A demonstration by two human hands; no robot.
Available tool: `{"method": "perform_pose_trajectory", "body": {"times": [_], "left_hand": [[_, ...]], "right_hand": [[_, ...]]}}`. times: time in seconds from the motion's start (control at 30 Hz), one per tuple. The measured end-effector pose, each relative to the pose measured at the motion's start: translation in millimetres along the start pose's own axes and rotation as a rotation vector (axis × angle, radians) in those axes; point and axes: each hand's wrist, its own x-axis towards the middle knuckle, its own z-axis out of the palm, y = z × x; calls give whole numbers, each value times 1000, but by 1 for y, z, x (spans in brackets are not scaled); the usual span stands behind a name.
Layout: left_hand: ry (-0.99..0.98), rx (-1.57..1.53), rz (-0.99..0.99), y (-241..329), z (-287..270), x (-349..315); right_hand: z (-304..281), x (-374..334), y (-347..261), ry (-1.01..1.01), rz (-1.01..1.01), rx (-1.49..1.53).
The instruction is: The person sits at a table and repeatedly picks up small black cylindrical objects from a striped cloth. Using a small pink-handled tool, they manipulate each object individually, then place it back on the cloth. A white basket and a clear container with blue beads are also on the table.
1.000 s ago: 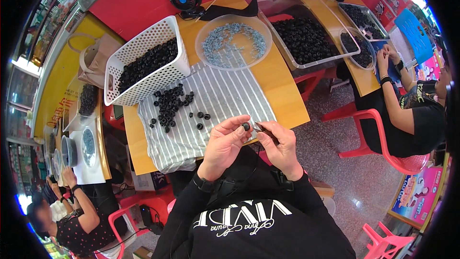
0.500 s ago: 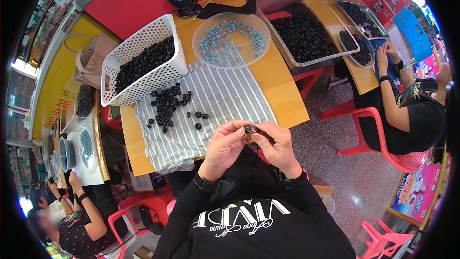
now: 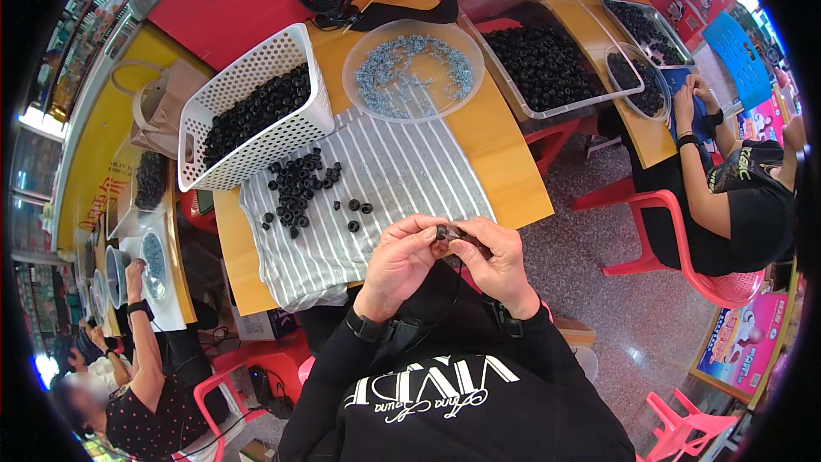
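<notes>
The left grip [image 3: 398, 263] is pinched nearly closed, thumb against fingertips, on a small black piece [image 3: 442, 231] that sits at its tip, on the side facing the other hand. The right grip [image 3: 498, 263] is closed around a dark tool [image 3: 472, 244], its thumb and forefinger drawn right up to that same piece; the two grips all but meet, and whether the tool's point is inside the piece or only against it I cannot tell. The step in hand appears to be working the tool on this one piece. As I judge it, the next move calls for a steady left pinch and a small, controlled push or turn from the right, with the left fingertips kept out of the tip's path. Forward and left of the left grip, loose black pieces [image 3: 295, 188] lie on a striped cloth [image 3: 419, 167] over the desk [image 3: 523, 198], a few of them nearest the grip. Past that heap stands a white basket [image 3: 274, 151] of more such pieces. Straight ahead of both grips is a round tub [image 3: 402, 108] with pale blue bits [image 3: 415, 44]; ahead and right, a clear bin [image 3: 590, 104] holds another black pile.
</notes>
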Motion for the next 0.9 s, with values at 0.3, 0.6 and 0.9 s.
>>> {"method": "perform_pose_trajectory", "body": {"times": [0.3,0.6,0.9], "left_hand": [[3,63,-21,4,0,0],[31,-52,-121,-21,2,-5],[27,-171,-54,-10,-3,-2]], "right_hand": [[9,-5,5,97,6,-19],[-6,-3,13,301,200,296],[-5,0,-5,12,155,177]]}}
